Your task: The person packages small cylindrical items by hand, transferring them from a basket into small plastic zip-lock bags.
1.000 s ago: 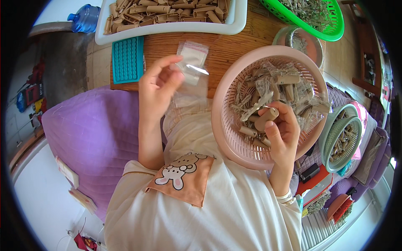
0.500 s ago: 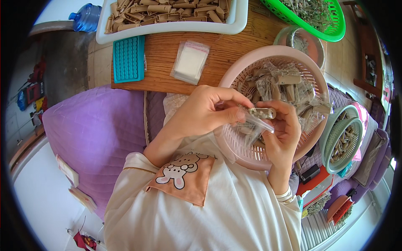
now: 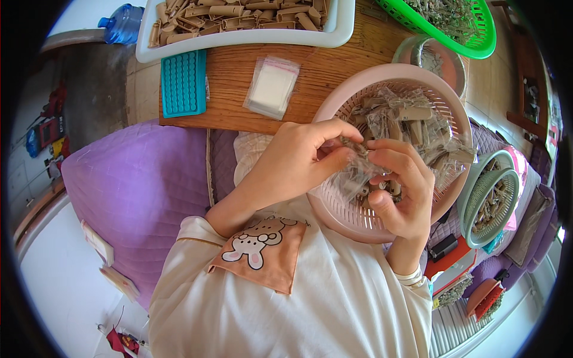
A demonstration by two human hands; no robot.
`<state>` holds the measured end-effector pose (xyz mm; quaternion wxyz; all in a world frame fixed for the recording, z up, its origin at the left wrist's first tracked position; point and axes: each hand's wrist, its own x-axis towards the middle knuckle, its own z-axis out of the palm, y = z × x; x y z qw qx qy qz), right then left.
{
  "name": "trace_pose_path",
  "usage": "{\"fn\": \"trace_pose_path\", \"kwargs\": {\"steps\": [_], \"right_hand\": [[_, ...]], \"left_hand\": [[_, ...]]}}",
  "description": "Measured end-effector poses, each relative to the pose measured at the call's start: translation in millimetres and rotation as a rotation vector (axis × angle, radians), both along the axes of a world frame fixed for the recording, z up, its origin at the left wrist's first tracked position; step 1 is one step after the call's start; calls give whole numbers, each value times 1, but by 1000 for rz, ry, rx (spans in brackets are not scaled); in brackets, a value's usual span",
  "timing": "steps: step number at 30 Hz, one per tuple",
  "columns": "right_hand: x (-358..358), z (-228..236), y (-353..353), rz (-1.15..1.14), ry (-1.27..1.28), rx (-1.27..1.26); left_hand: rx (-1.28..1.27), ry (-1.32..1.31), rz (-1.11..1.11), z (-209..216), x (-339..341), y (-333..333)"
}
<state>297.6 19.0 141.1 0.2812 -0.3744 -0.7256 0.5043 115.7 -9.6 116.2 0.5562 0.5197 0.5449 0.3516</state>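
My left hand (image 3: 301, 152) pinches a small clear plastic bag (image 3: 353, 170) between thumb and fingers, above the near left part of a pink slotted basket (image 3: 327, 213). Small brownish bits show at the pinch, too blurred to name. Close beside it, my right hand (image 3: 410, 185) has bent fingers at the bag's upper edge. Its thumb stands well apart from them, with nothing visibly gripped. Bagged brown tube-shaped pieces (image 3: 412, 113) fill much of the basket, and the hands hide part of them.
On the wooden table (image 3: 224, 89) are a white tub (image 3: 250, 40) of brown half-tubes, a teal molded tray (image 3: 182, 83), a stack of clear bags (image 3: 273, 88), a glass bowl (image 3: 458, 74) and a green basket (image 3: 486, 36) of dried plant matter. Pale green baskets (image 3: 477, 235) stand right.
The brown tube piece in a bag that my right hand held is gone from its fingers. My right thumb has spread away, and my left hand still pinches clear plastic.
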Motion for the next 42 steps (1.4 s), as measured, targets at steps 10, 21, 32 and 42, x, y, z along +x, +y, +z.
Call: {"fn": "trace_pose_path", "kwargs": {"steps": [10, 21, 32, 42], "right_hand": [[20, -16, -12, -673, 143, 80], [16, 45, -8, -409, -38, -141], [13, 36, 32, 66, -173, -167], [20, 31, 44, 220, -86, -160]], "left_hand": [[-67, -256, 62, -5, -1, 4], [107, -162, 50, 13, 1, 0], [182, -7, -73, 17, 1, 2], [60, -90, -103, 16, 2, 6]]}}
